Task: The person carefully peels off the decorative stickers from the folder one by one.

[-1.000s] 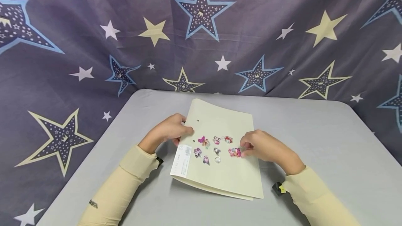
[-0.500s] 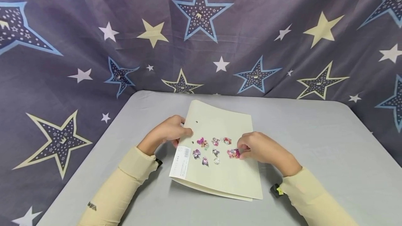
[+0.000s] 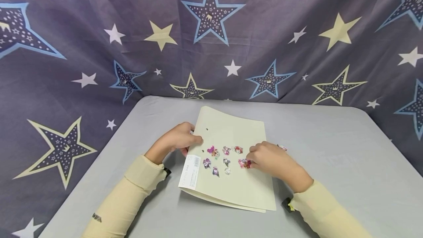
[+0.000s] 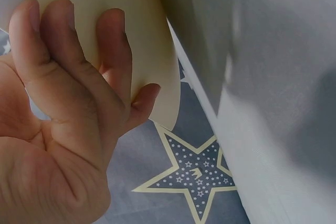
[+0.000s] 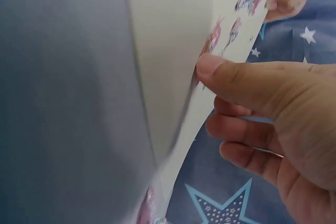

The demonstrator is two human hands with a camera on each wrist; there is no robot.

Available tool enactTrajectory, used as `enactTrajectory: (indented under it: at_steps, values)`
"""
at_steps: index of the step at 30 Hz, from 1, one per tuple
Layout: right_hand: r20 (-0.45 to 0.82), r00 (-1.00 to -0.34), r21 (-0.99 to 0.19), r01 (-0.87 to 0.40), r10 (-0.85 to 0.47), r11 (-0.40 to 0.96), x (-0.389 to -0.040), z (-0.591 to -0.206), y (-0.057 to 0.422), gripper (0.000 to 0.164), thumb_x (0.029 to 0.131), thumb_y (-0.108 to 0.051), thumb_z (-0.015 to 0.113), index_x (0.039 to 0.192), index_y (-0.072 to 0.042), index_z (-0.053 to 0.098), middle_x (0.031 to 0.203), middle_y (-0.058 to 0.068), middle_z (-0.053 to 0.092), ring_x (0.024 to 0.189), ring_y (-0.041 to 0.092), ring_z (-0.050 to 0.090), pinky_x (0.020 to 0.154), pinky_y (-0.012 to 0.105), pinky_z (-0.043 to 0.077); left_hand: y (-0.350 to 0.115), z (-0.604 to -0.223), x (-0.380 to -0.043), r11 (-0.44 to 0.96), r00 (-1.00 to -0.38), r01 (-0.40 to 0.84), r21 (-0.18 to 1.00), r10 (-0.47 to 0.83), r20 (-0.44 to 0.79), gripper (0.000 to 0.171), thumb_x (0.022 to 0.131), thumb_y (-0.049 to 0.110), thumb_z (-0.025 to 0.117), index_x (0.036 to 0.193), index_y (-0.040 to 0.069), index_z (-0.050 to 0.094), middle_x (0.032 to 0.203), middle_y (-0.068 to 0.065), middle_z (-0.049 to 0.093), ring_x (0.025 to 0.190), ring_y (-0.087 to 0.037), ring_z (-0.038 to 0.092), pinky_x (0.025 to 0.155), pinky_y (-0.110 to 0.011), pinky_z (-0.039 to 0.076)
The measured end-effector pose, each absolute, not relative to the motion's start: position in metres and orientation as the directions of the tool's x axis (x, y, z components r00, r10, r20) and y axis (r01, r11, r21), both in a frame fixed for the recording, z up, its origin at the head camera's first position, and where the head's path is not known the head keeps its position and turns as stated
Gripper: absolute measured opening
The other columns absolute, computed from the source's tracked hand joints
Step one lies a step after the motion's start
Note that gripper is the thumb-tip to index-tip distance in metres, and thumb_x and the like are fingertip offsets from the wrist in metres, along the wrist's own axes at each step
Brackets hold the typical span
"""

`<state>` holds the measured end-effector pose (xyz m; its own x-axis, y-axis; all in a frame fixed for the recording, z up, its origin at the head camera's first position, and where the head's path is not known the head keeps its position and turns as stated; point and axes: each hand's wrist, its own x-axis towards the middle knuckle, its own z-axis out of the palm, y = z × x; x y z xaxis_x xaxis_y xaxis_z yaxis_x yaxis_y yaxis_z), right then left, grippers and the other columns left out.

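A cream folder (image 3: 234, 181) lies tilted in the middle of the grey counter (image 3: 333, 150), its near edge slightly parted. The person's left hand (image 3: 176, 136) grips its left side, thumb on the upper cover and, as the left wrist view shows, the other fingers (image 4: 113, 51) reaching underneath, a little apart from one another. The right hand (image 3: 271, 157) is over the folder's right side, thumb and fingertips pinching the right end of a pink sticker (image 3: 243, 163), which is on the cover. To the left of that sticker I see a loose cluster of others, among them a red one (image 3: 238, 150), a purple one (image 3: 206, 163) and a clear round one (image 3: 227, 171). Just past the right hand's knuckles a small colourful piece (image 3: 283, 147) shows; I can't tell what it rests on. A white label (image 3: 190, 172) runs along the folder's near left corner. Beyond the counter's far edge hangs a purple-grey curtain (image 3: 185, 58) printed with stars
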<state>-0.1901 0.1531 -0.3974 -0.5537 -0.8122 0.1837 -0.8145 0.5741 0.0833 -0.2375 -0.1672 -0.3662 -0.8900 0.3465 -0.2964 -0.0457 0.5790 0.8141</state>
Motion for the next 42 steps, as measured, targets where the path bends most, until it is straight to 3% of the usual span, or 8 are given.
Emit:
enactTrajectory:
  at_steps: [10,17,22,29,42]
  values:
    - [0.174,-0.493,0.265,-0.810,-0.852,0.523,-0.185,-0.401,0.145,0.013,0.084,-0.013,0.082,0.074,-0.019,0.075,0.068,-0.006,0.061,0.061,0.014,0.055,0.062,0.030,0.051,-0.168,-0.368,-0.238,0.581,-0.890,-0.041,0.813,0.348,-0.294,0.029,0.089,0.010,0.065,0.110,-0.009,0.061,0.078,-0.017,0.073,0.056,-0.026,0.070,0.045,-0.035,0.058]
    - [0.110,-0.511,0.347,-0.784,-0.853,0.514,-0.179,-0.401,0.141,0.013,0.081,-0.018,0.084,0.074,-0.021,0.073,0.071,-0.008,0.063,0.063,0.012,0.053,0.061,0.025,0.044,-0.164,-0.368,-0.240,0.586,-0.879,-0.022,0.810,0.374,-0.295,0.030,0.088,0.011,0.065,0.110,-0.009,0.060,0.079,-0.017,0.073,0.057,-0.025,0.070,0.044,-0.033,0.057]
    - [0.048,-0.451,0.494,-0.765,-0.891,0.414,-0.177,-0.396,0.133,0.022,0.074,-0.011,0.087,0.070,-0.025,0.070,0.072,-0.010,0.065,0.063,0.013,0.053,0.061,0.024,0.040,-0.165,-0.368,-0.239,0.594,-0.884,-0.026,0.804,0.362,-0.297,0.030,0.088,0.010,0.065,0.109,-0.009,0.059,0.078,-0.017,0.073,0.054,-0.025,0.069,0.042,-0.032,0.056]
    - [-0.046,-0.333,0.647,-0.728,-0.942,0.226,-0.178,-0.392,0.130,0.017,0.077,-0.021,0.087,0.073,-0.029,0.073,0.075,-0.012,0.068,0.068,0.012,0.057,0.065,0.024,0.040,-0.167,-0.369,-0.238,0.594,-0.887,-0.032,0.804,0.353,-0.296,0.029,0.088,0.010,0.064,0.109,-0.009,0.060,0.077,-0.017,0.073,0.054,-0.024,0.069,0.043,-0.033,0.056]
    - [-0.081,-0.220,0.716,-0.691,-0.972,0.097,-0.185,-0.397,0.130,0.019,0.082,-0.018,0.079,0.069,-0.028,0.070,0.078,-0.011,0.066,0.072,0.013,0.056,0.066,0.025,0.036,-0.167,-0.369,-0.238,0.574,-0.885,-0.029,0.819,0.366,-0.289,0.030,0.089,0.010,0.064,0.112,-0.010,0.060,0.076,-0.017,0.073,0.054,-0.025,0.069,0.042,-0.031,0.056]
